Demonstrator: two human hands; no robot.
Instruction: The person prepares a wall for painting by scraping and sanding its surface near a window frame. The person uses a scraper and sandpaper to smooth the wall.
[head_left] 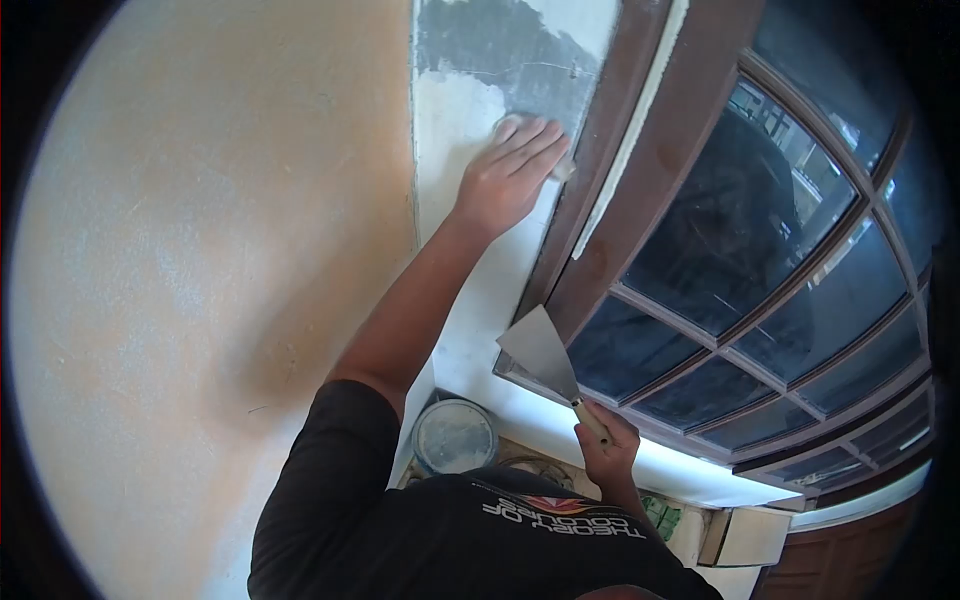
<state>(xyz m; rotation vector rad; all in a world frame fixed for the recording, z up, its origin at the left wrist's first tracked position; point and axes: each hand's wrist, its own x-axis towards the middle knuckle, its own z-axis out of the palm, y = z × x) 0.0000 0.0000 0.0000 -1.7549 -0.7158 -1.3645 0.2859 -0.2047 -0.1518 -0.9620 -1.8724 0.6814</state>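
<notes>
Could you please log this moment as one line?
left hand: over pale item against patchy wall | right hand: gripping scraper | nearby: bucket, gridded window

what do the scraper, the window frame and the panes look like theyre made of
Scraper: the blade looks like metal, given its thin, flat, grey surface; its pale handle could be wood or plastic.
Window frame: probably wood, painted or varnished, judging by the brown, faintly shiny surface.
Panes: apparently glass, smooth and glossy, with bright reflections.
</notes>
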